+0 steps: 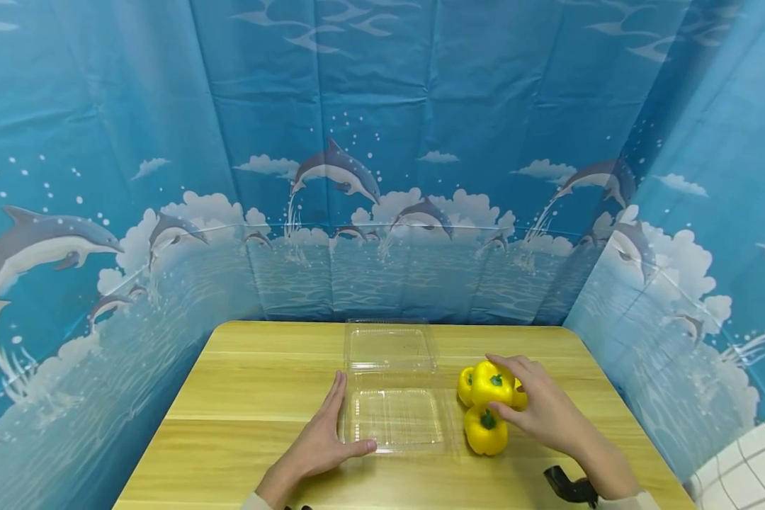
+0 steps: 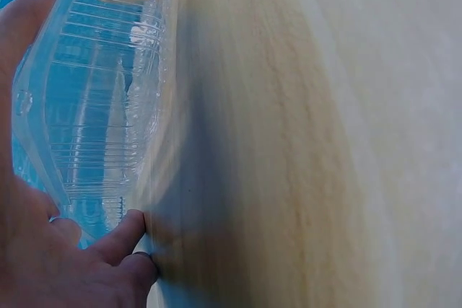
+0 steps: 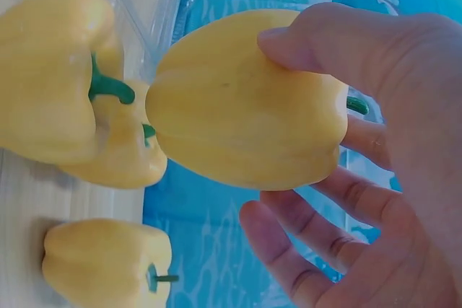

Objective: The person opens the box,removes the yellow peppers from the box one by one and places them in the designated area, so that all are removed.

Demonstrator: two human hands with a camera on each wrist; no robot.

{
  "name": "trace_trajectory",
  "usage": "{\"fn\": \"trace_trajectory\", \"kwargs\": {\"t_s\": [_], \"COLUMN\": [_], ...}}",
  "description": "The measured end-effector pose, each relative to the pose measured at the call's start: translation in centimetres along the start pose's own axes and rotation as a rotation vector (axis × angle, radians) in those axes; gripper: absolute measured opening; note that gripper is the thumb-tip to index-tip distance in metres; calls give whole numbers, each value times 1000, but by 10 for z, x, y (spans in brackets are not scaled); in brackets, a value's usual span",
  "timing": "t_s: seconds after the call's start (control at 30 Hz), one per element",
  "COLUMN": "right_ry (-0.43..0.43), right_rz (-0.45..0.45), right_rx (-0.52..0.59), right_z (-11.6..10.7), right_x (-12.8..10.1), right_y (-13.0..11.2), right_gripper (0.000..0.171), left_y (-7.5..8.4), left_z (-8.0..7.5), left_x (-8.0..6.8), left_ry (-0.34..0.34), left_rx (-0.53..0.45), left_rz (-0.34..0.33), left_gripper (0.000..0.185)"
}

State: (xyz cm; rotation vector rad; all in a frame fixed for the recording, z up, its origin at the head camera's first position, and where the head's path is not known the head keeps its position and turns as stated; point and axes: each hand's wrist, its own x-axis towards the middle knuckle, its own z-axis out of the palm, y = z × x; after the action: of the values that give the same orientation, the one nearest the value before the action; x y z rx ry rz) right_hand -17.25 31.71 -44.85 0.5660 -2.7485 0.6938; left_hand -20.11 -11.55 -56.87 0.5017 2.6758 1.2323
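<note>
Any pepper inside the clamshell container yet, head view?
No: the clear clamshell container lies open and empty, while the yellow bell peppers sit on the table beside it, one in the right hand.

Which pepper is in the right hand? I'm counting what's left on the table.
The top pepper of the cluster: the right hand grips it with thumb and fingers, raised above the others. The nearest pepper lies untouched on the table.

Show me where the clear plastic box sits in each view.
Head: clear plastic box at table centre, open, left hand beside it.
Left wrist: fills the upper left.
Right wrist: only a corner at top.
Shared landmark: wooden table.
</note>
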Motion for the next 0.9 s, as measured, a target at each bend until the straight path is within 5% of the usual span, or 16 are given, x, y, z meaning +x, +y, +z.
{"fn": "trace_trajectory", "kwargs": {"t_s": [0.9], "right_ry": [-5], "right_rz": [66], "right_rx": [0], "right_z": [-13], "right_x": [-13], "right_y": [35], "right_gripper": [74], "left_y": [-4], "left_z": [-1], "left_x": [2], "left_ry": [-3], "left_rx": [-22], "left_rz": [-3], "left_gripper": [147]}}
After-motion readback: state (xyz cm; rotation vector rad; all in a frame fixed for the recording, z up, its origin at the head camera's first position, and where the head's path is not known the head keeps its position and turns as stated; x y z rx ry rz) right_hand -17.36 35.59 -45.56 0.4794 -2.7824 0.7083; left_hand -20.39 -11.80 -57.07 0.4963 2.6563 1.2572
